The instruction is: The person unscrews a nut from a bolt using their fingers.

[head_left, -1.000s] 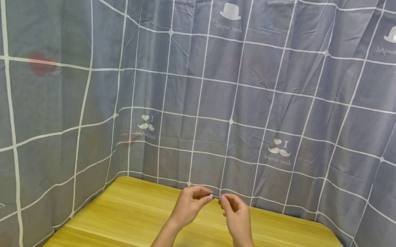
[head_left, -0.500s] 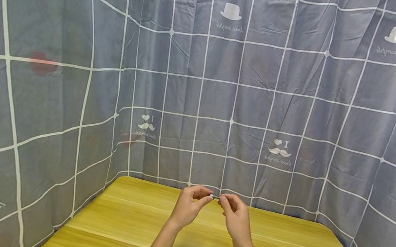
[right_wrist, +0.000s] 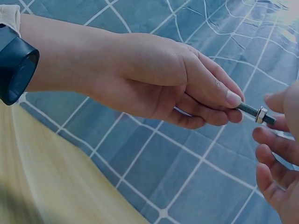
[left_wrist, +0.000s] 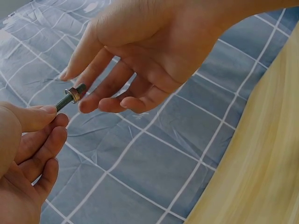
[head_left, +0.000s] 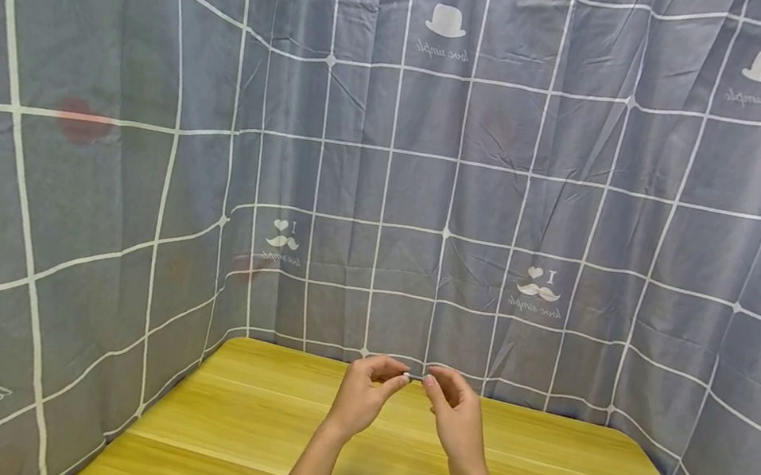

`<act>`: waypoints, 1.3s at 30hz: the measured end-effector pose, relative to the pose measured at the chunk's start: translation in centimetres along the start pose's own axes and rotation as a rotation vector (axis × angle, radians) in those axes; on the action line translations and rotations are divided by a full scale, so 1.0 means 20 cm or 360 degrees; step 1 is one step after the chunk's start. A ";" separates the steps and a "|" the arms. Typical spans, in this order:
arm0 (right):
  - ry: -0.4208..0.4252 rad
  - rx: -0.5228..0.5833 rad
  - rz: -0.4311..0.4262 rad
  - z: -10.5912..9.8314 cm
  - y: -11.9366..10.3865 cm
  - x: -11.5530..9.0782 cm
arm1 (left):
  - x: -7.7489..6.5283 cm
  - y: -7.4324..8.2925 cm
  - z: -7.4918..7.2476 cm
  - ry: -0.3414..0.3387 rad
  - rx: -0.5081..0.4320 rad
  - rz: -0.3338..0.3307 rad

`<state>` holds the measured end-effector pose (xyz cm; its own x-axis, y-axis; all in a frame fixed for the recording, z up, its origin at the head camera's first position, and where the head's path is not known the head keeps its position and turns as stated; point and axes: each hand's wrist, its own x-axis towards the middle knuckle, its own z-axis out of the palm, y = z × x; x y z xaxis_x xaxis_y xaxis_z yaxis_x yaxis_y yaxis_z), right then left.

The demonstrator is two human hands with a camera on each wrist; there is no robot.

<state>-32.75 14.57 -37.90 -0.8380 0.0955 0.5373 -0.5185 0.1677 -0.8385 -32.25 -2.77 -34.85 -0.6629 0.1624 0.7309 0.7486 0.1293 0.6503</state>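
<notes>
My left hand (head_left: 359,399) pinches one end of a threaded metal bolt (right_wrist: 247,108) between thumb and fingers, above the table. A flanged hex nut (left_wrist: 72,94) sits on the bolt near its other end, with a short length of thread past it. Around that end is my right hand (left_wrist: 149,51), fingers loosely bent and spread. Its thumb stands apart from the nut; a finger lies right behind the bolt's tip, and whether it touches I cannot tell. The bolt's held end is hidden in my left fingers (left_wrist: 44,116).
The yellow wood-grain table (head_left: 242,412) lies below both hands. A grey curtain (head_left: 415,194) with white grid lines hangs behind it and along the sides. A black device (right_wrist: 16,65) is strapped on my left wrist, beside a light sleeve cuff.
Both hands keep nearly the same place over the table. The right fingers and thumb shift slightly near the nut, and a little more of the bolt shows between the hands.
</notes>
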 end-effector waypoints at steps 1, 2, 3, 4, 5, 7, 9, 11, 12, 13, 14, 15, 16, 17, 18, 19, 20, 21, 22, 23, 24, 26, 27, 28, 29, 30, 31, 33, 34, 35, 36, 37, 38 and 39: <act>0.0005 -0.0009 0.0004 0.00 0.00 0.00 | 0.00 0.00 0.00 0.0000 0.0001 0.0001; 0.0007 -0.0015 0.0001 0.00 0.00 0.00 | 0.00 0.00 0.00 -0.0001 0.0001 -0.0001; 0.0005 -0.0021 -0.0006 0.00 0.01 0.00 | 0.00 0.00 0.00 0.0000 0.0001 -0.0003; 0.0005 -0.0022 -0.0016 0.00 0.01 0.00 | 0.00 0.00 0.00 -0.0001 0.0001 -0.0004; 0.0007 -0.0017 -0.0029 0.00 0.01 0.00 | 0.00 0.00 0.00 0.0000 0.0002 -0.0005; 0.0006 0.0002 -0.0053 0.00 0.00 0.00 | 0.00 0.00 0.00 0.0002 0.0004 -0.0003; 0.0002 0.0027 -0.0067 -0.01 0.00 0.00 | 0.00 0.00 0.00 0.0004 0.0004 0.0003; -0.0002 0.0044 -0.0056 0.00 -0.01 0.00 | 0.00 0.00 0.00 0.0010 0.0007 0.0012; -0.0002 0.0046 -0.0045 0.00 -0.01 0.00 | 0.00 0.00 0.00 0.0013 0.0008 0.0016; 0.0001 0.0042 -0.0033 0.00 -0.01 0.00 | 0.00 0.00 0.00 0.0017 0.0004 0.0022; 0.0004 0.0040 -0.0023 0.00 -0.01 0.00 | 0.00 0.00 0.00 0.0020 0.0006 0.0032; 0.0009 0.0030 -0.0014 0.00 -0.01 0.00 | 0.00 0.00 0.00 0.0022 0.0006 0.0038; 0.0014 0.0020 -0.0008 0.00 -0.01 0.00 | 0.00 0.00 0.00 0.0026 0.0009 0.0043; 0.0017 0.0009 -0.0012 -0.01 -0.01 0.00 | 0.00 0.00 0.00 0.0029 0.0010 0.0051; 0.0016 0.0002 -0.0018 -0.01 -0.01 0.00 | 0.00 0.00 0.00 0.0031 0.0006 0.0048; 0.0014 0.0004 -0.0025 -0.01 -0.01 0.00 | 0.00 0.00 0.01 0.0031 0.0007 0.0050; 0.0007 0.0010 -0.0033 -0.01 0.00 0.00 | 0.00 0.00 0.01 0.0030 0.0006 0.0047; 0.0004 0.0013 -0.0041 -0.01 0.00 0.00 | 0.00 0.00 0.01 0.0028 0.0001 0.0039; -0.0002 0.0025 -0.0043 -0.01 0.00 0.00 | 0.00 0.00 0.01 0.0027 0.0001 0.0035; -0.0009 0.0034 -0.0043 -0.01 0.00 0.00 | 0.00 0.00 0.01 0.0023 -0.0001 0.0030; -0.0012 0.0044 -0.0036 -0.01 0.00 0.00 | 0.00 0.01 0.00 0.0018 -0.0006 0.0023; -0.0011 0.0047 -0.0018 0.00 0.00 0.00 | 0.00 0.01 0.00 0.0010 -0.0004 0.0017; -0.0008 0.0042 -0.0008 0.00 0.00 0.00 | 0.00 0.01 0.00 0.0007 -0.0004 0.0016; -0.0006 0.0037 0.0000 0.00 0.00 0.00 | 0.00 0.00 0.00 0.0005 -0.0002 0.0013; -0.0004 0.0028 0.0004 0.00 0.00 0.00 | 0.00 0.00 0.00 0.0003 -0.0003 0.0010; -0.0001 0.0019 0.0008 0.00 0.00 0.00 | 0.00 0.00 0.00 0.0002 -0.0003 0.0009; 0.0000 0.0014 0.0009 0.00 0.00 0.00 | 0.00 0.00 0.00 0.0003 0.0000 0.0007; 0.0000 0.0014 0.0007 -0.01 -0.01 0.00 | 0.00 0.00 0.00 0.0007 0.0000 0.0008; -0.0001 0.0020 0.0008 -0.01 -0.01 0.00 | 0.00 0.00 0.00 0.0008 0.0001 0.0006; -0.0002 0.0026 0.0009 -0.01 -0.01 0.00 | 0.00 0.00 0.00 0.0009 0.0000 0.0011; 0.0000 0.0033 0.0011 0.00 -0.01 0.00 | 0.00 0.00 0.00 0.0007 -0.0001 0.0011; 0.0000 0.0041 0.0010 0.00 -0.01 0.00 | 0.00 0.00 0.00 0.0006 -0.0002 0.0013; -0.0001 0.0041 0.0010 0.00 -0.01 0.00 | 0.00 0.00 0.00 0.0005 -0.0002 0.0014; -0.0001 0.0042 0.0014 0.00 -0.02 0.00 | 0.00 0.00 0.00 0.0003 -0.0004 0.0014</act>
<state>-32.61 14.57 -37.62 -0.8427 0.0964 0.5297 -0.5153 0.1409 -0.8454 -32.23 -2.79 -34.82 -0.6565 0.1615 0.7369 0.7543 0.1252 0.6445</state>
